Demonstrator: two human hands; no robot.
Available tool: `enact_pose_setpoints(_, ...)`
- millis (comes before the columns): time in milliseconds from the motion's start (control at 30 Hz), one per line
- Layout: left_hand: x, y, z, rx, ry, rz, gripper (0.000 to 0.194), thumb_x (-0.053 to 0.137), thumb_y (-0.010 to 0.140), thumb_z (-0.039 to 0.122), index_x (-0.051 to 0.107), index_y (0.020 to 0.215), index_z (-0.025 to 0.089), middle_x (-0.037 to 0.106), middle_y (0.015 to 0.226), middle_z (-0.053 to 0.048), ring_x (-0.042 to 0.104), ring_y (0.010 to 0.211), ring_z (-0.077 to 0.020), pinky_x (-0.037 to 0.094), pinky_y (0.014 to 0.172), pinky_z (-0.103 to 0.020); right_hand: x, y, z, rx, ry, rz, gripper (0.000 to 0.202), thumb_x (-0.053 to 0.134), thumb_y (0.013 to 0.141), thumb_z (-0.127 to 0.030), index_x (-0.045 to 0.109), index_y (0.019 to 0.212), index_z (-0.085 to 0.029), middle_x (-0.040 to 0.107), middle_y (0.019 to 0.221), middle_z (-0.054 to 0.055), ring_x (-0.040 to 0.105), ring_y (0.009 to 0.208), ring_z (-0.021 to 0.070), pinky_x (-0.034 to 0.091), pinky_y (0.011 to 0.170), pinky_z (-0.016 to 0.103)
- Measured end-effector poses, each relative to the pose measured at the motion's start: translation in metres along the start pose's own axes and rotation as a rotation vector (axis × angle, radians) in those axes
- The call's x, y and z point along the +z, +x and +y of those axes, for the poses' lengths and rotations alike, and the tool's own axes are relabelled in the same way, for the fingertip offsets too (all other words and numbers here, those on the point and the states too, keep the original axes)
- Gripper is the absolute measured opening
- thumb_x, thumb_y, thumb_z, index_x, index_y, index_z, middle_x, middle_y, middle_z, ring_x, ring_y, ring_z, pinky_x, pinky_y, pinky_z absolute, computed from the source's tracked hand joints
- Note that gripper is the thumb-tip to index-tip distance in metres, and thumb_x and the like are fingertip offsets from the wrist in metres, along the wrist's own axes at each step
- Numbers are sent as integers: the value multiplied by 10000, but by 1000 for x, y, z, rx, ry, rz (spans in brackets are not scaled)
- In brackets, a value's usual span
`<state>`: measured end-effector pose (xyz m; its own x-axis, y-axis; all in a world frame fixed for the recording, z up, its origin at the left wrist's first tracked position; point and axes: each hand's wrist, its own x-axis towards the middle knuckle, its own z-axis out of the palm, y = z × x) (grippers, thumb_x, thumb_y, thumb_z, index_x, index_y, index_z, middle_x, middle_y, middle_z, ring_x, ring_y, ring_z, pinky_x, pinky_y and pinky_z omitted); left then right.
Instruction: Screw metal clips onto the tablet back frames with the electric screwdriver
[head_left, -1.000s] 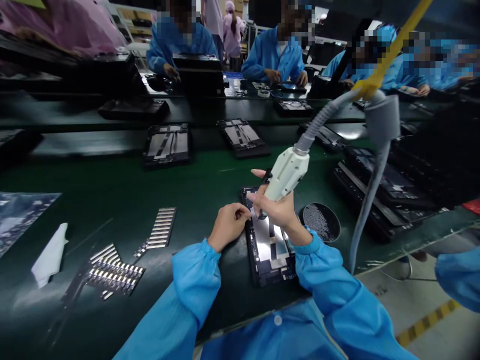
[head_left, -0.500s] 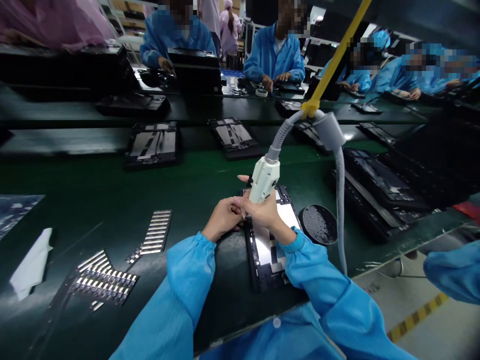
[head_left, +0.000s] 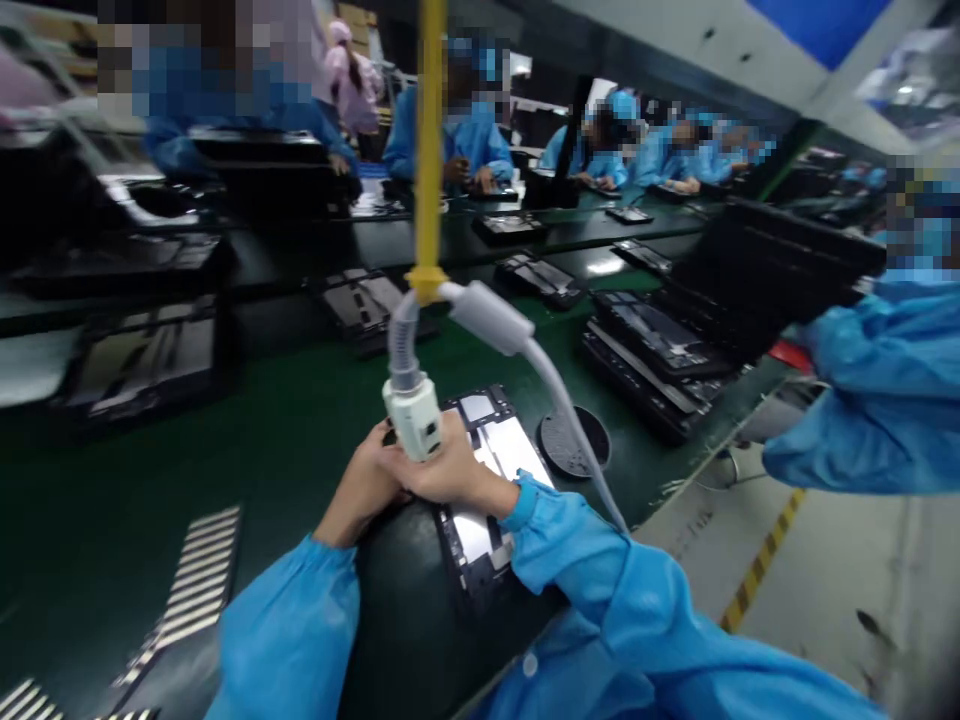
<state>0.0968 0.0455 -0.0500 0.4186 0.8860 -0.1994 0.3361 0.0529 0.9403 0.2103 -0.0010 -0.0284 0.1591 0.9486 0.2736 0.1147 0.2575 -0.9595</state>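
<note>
My right hand (head_left: 450,468) is closed around a pale electric screwdriver (head_left: 414,412), which hangs from a yellow strap and a grey cable. Its tip is hidden behind my hands. My left hand (head_left: 361,485) presses against the right one with its fingers bent; what they pinch, if anything, is hidden. Both hands are over the left edge of an opened tablet (head_left: 517,447) with bright silver panels and a black frame. Just right of the tablet is a round black dish (head_left: 568,455) of tiny grey pieces, probably screws.
Striped strips of small parts (head_left: 201,575) lie at left on the green bench (head_left: 292,430). More opened tablets (head_left: 146,355) line its far side. Stacked black devices (head_left: 652,365) stand at right, beside a co-worker's blue sleeve (head_left: 862,400). The grey cable (head_left: 555,390) arcs past the dish.
The view has swung to the right, so the bench things appear further left. A co-worker's sleeve at right shows more fully. My right hand still holds the screwdriver at the tablet's left edge.
</note>
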Motion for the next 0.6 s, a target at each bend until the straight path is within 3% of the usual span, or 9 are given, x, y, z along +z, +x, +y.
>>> enact_pose_setpoints(100, -5, 1, 7, -83, 121, -146, 634, 611, 769, 356, 450, 1342, 135, 635, 604, 56, 587, 477, -119, 417, 456, -175, -5, 4, -11, -1, 68, 29, 353, 803, 608, -467, 607, 741, -205, 669, 700, 15, 660, 727, 213, 568, 674, 325)
enact_pose_setpoints(167, -6, -3, 13, -118, 132, -196, 756, 643, 756, 380, 352, 1421, 170, 617, 578, 73, 580, 470, -116, 412, 447, -168, -20, 1, -27, -12, 119, 36, 338, 796, 628, -466, 588, 696, -208, 657, 665, 10, 667, 735, 212, 563, 651, 312)
enact_pose_setpoints(300, -4, -18, 13, -151, 95, -138, 1118, 814, 594, 441, 191, 1490, 199, 578, 567, 89, 575, 460, -130, 430, 418, -187, -85, -14, -48, -26, 150, 126, 321, 824, 616, -386, 614, 778, -205, 601, 551, -40, 584, 505, 141, 515, 499, 281)
enact_pose_setpoints(400, -4, -24, 10, -180, 74, -119, 1106, 826, 576, 468, 233, 1475, 219, 573, 593, 84, 586, 465, -132, 448, 428, -196, -137, -22, -39, -35, 172, 283, 291, 801, 651, -316, 595, 813, -189, 556, 446, -77, 492, 361, 102, 443, 405, 252)
enact_pose_setpoints(467, -4, -23, 11, -189, 71, -133, 1094, 819, 576, 489, 253, 1472, 221, 594, 632, 65, 601, 480, -139, 449, 424, -199, -158, -23, -27, -31, 185, 359, 291, 792, 650, -274, 574, 819, -183, 538, 404, -91, 471, 321, 98, 414, 383, 243)
enact_pose_setpoints(600, -1, -20, 20, -184, 108, -89, 1035, 799, 577, 527, 336, 1445, 207, 605, 648, 47, 609, 492, -142, 447, 420, -196, -166, -18, -6, -21, 202, 419, 352, 782, 630, -253, 589, 911, -166, 537, 396, -103, 469, 314, 102, 402, 386, 245)
